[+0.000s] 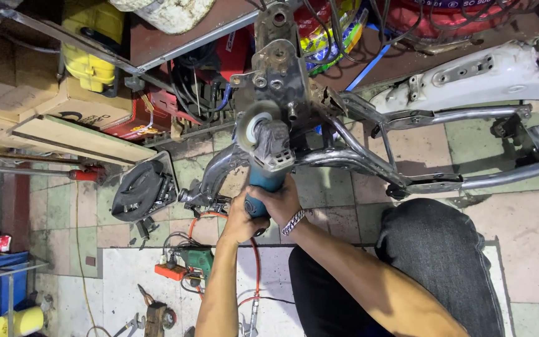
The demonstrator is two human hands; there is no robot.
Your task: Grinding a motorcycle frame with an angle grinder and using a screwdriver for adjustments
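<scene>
Tool: a teal-bodied angle grinder with a grey metal head and round disc (pixel 263 146) is being held low against the bare steel motorcycle frame (pixel 369 159).
Left hand (pixel 239 219): fingers are wrapping shut around the grinder's rear body.
Right hand (pixel 279 203): is clasping the same teal body, a beaded bracelet (pixel 293 221) sitting at its wrist.
Floor: a green electric drill (pixel 196 259) is lying on tiles beside an orange cable (pixel 256 262).
</scene>
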